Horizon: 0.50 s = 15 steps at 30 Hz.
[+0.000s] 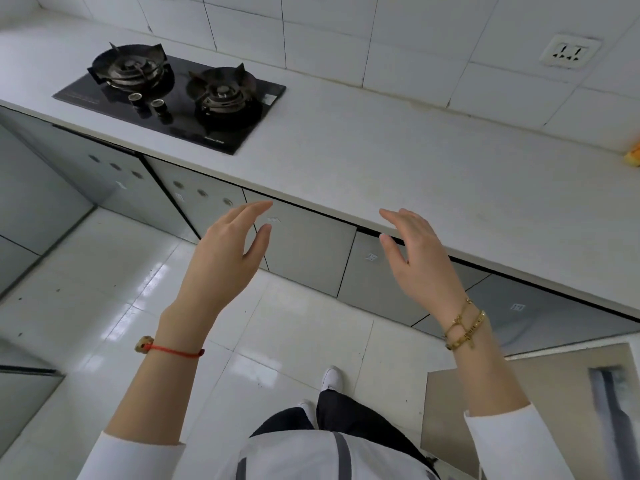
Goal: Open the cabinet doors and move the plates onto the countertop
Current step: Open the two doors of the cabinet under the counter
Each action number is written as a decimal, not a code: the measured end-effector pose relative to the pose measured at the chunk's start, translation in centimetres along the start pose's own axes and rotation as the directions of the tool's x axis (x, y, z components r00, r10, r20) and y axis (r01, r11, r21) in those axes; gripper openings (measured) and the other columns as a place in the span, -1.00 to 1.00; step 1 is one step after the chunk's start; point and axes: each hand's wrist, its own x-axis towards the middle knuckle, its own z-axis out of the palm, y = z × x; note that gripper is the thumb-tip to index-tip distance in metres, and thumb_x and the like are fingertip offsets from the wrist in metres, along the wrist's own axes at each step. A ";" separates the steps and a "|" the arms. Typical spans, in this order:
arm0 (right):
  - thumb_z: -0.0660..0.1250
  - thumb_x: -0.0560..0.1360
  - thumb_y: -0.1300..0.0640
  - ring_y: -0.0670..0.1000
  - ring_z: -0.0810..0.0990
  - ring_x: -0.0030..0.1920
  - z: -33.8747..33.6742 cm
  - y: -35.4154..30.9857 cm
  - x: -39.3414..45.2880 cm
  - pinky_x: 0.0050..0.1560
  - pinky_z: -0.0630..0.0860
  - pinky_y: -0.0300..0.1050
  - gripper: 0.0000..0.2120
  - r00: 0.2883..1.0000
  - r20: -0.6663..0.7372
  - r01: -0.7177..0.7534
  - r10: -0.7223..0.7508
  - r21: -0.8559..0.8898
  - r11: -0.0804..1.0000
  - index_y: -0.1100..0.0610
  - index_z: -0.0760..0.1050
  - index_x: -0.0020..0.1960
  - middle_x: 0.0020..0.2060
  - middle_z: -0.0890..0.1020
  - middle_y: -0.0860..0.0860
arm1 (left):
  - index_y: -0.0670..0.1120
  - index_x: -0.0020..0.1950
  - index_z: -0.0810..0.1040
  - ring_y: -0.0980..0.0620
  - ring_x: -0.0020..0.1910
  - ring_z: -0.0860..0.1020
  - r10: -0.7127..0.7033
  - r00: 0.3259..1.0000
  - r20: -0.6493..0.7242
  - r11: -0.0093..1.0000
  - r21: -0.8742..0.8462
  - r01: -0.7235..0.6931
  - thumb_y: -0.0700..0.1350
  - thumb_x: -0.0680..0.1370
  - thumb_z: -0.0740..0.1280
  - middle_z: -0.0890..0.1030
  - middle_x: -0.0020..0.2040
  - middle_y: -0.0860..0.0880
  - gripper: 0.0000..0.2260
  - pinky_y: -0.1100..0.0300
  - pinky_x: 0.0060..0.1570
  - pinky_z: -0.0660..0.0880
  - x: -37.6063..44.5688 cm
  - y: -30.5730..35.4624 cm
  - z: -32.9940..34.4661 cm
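Two grey cabinet doors sit closed under the white countertop (398, 161): the left door (304, 251) and the right door (374, 282). My left hand (230, 254) hovers in front of the left door, fingers relaxed and spread, holding nothing. My right hand (420, 261) is raised in front of the right door, just below the countertop's front edge, fingers straight and empty. Neither hand touches a door. No plates are visible; the cabinet interior is hidden.
A black two-burner gas hob (173, 95) is set into the counter at the left. A wall socket (569, 51) is on the tiled wall. An orange object (633, 154) lies at the right edge. More closed doors (204, 199) run leftward. White floor tiles lie below.
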 end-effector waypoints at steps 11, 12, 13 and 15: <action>0.11 0.64 0.06 -0.02 0.19 0.50 4.8 6.7 4.7 0.49 0.18 -0.03 -0.62 0.998 0.017 0.059 -0.059 -0.011 0.998 0.09 0.33 0.44 0.39 0.42 0.00 | 0.00 0.41 0.42 0.06 0.29 0.48 -0.053 0.998 -0.018 0.998 0.024 0.053 -0.02 0.64 0.17 0.53 0.32 0.04 -0.67 0.30 0.21 0.32 2.5 -2.7 7.5; 0.11 0.64 0.06 -0.01 0.20 0.49 5.7 7.4 4.9 0.50 0.16 -0.05 -0.62 0.998 0.007 0.067 -0.067 -0.021 0.998 0.10 0.33 0.43 0.39 0.42 0.01 | 0.00 0.41 0.42 0.05 0.28 0.49 -0.048 0.999 -0.022 0.998 0.031 0.049 -0.03 0.64 0.17 0.53 0.32 0.03 -0.67 0.30 0.20 0.33 2.6 -3.4 8.5; 0.11 0.64 0.07 -0.01 0.21 0.49 6.8 8.2 5.1 0.50 0.14 -0.06 -0.62 0.997 -0.003 0.076 -0.076 -0.029 0.997 0.11 0.33 0.43 0.39 0.43 0.01 | -0.01 0.41 0.42 0.04 0.27 0.50 -0.041 0.999 -0.024 0.998 0.037 0.042 -0.03 0.64 0.17 0.54 0.31 0.02 -0.66 0.29 0.20 0.34 2.6 -4.2 9.7; 0.11 0.65 0.08 0.00 0.20 0.49 9.5 9.9 5.3 0.51 0.09 -0.11 -0.62 0.996 -0.011 0.088 -0.088 -0.044 0.995 0.13 0.33 0.44 0.40 0.42 0.02 | -0.01 0.41 0.43 0.02 0.24 0.52 -0.030 0.999 -0.024 0.999 0.038 0.031 -0.03 0.64 0.17 0.54 0.30 0.02 -0.67 0.24 0.18 0.40 2.5 -6.0 12.3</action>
